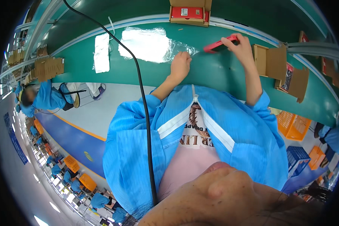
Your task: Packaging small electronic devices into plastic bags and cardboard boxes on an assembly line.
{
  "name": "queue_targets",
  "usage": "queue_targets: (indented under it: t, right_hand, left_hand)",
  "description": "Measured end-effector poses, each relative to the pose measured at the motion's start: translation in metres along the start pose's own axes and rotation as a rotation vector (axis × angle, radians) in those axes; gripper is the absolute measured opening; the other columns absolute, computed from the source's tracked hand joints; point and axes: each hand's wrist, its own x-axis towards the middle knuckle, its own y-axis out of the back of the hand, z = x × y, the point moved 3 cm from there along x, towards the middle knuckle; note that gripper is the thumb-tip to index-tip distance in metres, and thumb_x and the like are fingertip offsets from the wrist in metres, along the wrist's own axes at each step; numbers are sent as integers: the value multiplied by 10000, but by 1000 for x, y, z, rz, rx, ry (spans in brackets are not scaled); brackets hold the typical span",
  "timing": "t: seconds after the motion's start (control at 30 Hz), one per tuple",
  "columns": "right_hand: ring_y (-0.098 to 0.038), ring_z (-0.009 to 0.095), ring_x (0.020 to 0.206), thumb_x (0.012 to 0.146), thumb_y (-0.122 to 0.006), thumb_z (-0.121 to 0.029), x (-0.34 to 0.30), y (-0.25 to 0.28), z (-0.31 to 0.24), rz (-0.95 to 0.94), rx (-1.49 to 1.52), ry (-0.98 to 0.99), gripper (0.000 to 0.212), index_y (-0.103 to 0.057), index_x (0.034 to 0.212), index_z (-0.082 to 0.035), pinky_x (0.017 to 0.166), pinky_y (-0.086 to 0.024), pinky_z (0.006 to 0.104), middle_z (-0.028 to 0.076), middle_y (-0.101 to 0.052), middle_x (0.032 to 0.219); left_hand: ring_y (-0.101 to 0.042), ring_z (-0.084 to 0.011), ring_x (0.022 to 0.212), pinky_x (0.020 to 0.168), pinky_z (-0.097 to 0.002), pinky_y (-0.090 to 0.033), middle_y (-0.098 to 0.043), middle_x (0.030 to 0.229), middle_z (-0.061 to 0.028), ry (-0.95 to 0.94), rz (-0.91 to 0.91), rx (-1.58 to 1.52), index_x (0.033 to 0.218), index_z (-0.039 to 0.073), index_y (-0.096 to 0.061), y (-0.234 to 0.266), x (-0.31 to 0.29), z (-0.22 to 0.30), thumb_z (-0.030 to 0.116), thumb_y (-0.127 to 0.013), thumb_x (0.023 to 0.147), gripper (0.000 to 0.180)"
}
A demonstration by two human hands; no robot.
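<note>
My left hand (180, 67) is closed at the near edge of a clear plastic film (182, 48), with its fingertips pinched together. That film spreads from the right side of a pile of shiny clear plastic bags (145, 43) lying on the green table (139, 73). To the right, my right hand (240, 47) grips a slim red object (214, 46) between thumb and fingers. The red object is held above the table, its far end pointing left toward the film's tip. Its exact kind cannot be made out.
A second pile of plastic bags (101, 53) lies left. An open carton with red boxes (187, 13) stands at the back. Open cardboard boxes (269, 62) sit right. A black cable (140, 77) hangs across the view. Orange crates (293, 126) stand below the table; a co-worker (49, 96) is at left.
</note>
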Motion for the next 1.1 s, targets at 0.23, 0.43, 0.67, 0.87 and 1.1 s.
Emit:
queue_targets:
  t: [0.23,0.43,0.67,0.87,1.1]
  right_hand:
    - [-628,206,815,925,-558,-210,-80,-61,2,51,1132,-285,325,-485,1146,16,661,-589,312,121,-581,1041]
    - [-635,211,802,896,-601,-184,-100,-104,42,-4,988,-153,267,-541,1086,-7,734,-533,279,104,-608,981]
    - [-619,232,678,854,-626,-313,-108,-67,-21,51,-386,314,286,-612,907,-33,584,-493,311,101,-617,824]
    - [-613,121,682,927,-546,-346,-113,-78,-2,-293,913,-485,378,-542,1065,5,594,-541,237,67,-613,902]
    - [-600,164,939,943,-520,-288,-128,-56,-11,-137,1401,-524,413,-438,1261,-38,742,-573,311,90,-556,1137]
  left_hand:
    - [-609,-324,685,615,-395,-475,-619,745,-160,44,-27,-171,822,16,-604,-18,4,-16,87,-621,792,79]
    - [-609,-324,674,604,-385,-476,-622,744,-161,256,-80,-249,884,13,-594,-19,2,-16,94,-572,831,99]
    - [-576,-309,704,614,-372,-463,-590,767,-131,-49,204,2,919,30,-582,26,8,23,85,-557,832,106]
    - [-561,-277,722,592,-387,-464,-555,755,-86,-428,11,125,867,61,-580,35,3,71,52,-567,717,151]
    - [-561,-306,731,613,-416,-461,-564,781,-115,-380,57,157,931,45,-595,43,18,71,22,-571,740,194]
